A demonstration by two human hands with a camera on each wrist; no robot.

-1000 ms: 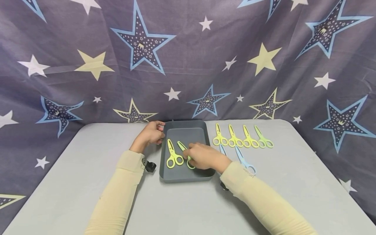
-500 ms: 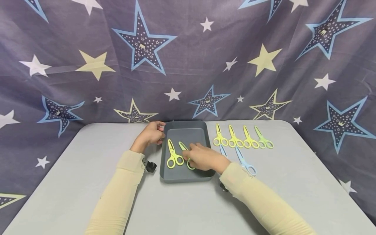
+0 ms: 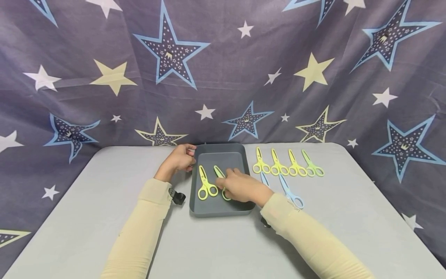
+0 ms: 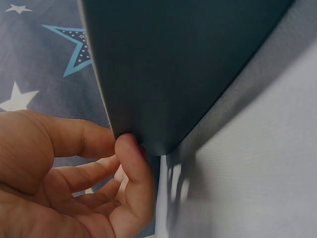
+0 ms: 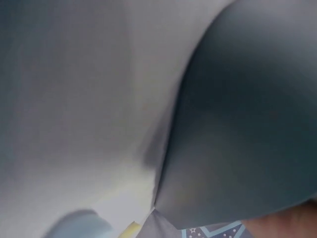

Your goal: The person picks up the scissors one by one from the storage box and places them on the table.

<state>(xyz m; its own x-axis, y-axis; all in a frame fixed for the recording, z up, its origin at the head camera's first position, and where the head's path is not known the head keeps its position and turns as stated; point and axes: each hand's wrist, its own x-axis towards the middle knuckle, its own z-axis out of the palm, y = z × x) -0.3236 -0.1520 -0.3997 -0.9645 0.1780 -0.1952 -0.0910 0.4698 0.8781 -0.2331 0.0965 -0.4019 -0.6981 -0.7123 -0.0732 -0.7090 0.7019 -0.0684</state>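
Observation:
A dark grey tray (image 3: 221,213) stands on the table, and my left hand (image 3: 180,157) is at its far left corner. In the left wrist view the thumb and index finger of that hand pinch the tray's wall (image 4: 163,74) at the corner. Inside the tray lie yellow-green scissors (image 3: 205,186) on the left. Beside them, my right hand (image 3: 242,186) holds green scissors (image 3: 218,171) by the handle part, covering much of it. The right wrist view shows mostly the tray's outer wall (image 5: 237,129), which hides the fingers.
To the right of the tray, several yellow scissors (image 3: 278,166) and one green pair (image 3: 313,166) lie in a row, blades pointing away. Nearer, two light blue scissors (image 3: 292,193) lie partly behind the right wrist and sleeve. A star-patterned cloth (image 3: 223,77) hangs behind the table.
The green scissors under my right hand have shifted slightly, their blade tip moving a little to the right and away. My left hand keeps its place at the tray's corner.

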